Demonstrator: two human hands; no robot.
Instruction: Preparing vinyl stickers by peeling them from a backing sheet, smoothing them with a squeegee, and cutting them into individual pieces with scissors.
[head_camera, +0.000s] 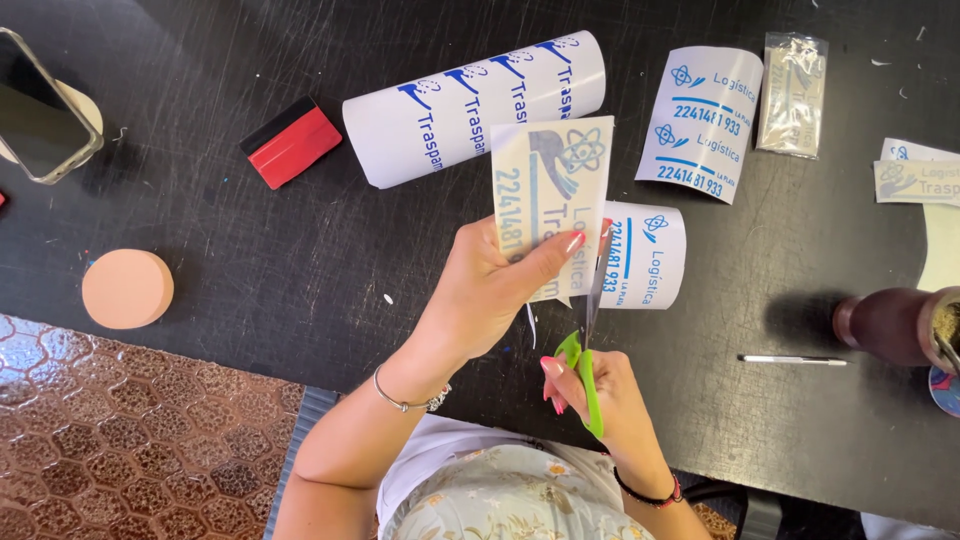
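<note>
Left hand (490, 290) pinching (fingers curled), right hand (600, 400) clenched.

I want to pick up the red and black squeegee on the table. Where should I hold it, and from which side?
Grip the red and black squeegee across its two long edges, around the red body, coming straight down from above. It lies flat and slanted on the black table with free space all round, and its long sides are parallel, so fingers can likely pinch there. The white roll lies beside it, apart.

Around one pair of green-handled scissors (588, 372), two hands were at work: the left hand (490, 290) and the right hand (600, 395). Printed sticker sheets numbered seven: one held sheet (550, 190) just above the scissors, one long roll (470, 105) farther up, five to the right. One red squeegee (291, 141), one pen (792, 359), one phone (40, 105).
</note>
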